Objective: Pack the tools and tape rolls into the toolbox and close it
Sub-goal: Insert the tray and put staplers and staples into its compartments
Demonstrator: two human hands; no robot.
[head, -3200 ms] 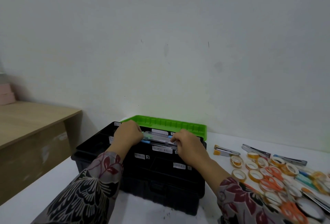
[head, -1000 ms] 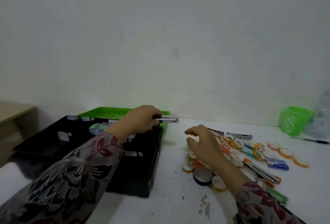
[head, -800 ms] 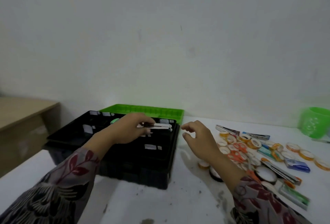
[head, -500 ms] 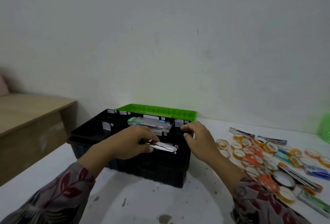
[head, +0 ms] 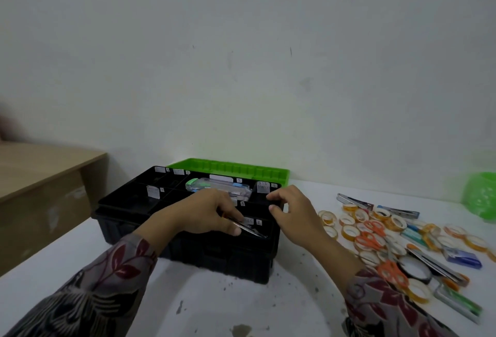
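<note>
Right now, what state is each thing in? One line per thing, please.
toolbox, open
green lid, folded back behind the box
left hand, gripping the silver tool
silver tool, held over the front compartment
right hand, fingers curled at the box's right rim; grip unclear
tape rolls, loose beside the box, unpacked
orange scissors, unpacked among the rolls

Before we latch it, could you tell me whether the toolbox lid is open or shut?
Open: the green lid lies back behind the black toolbox, whose compartments are exposed.
</note>
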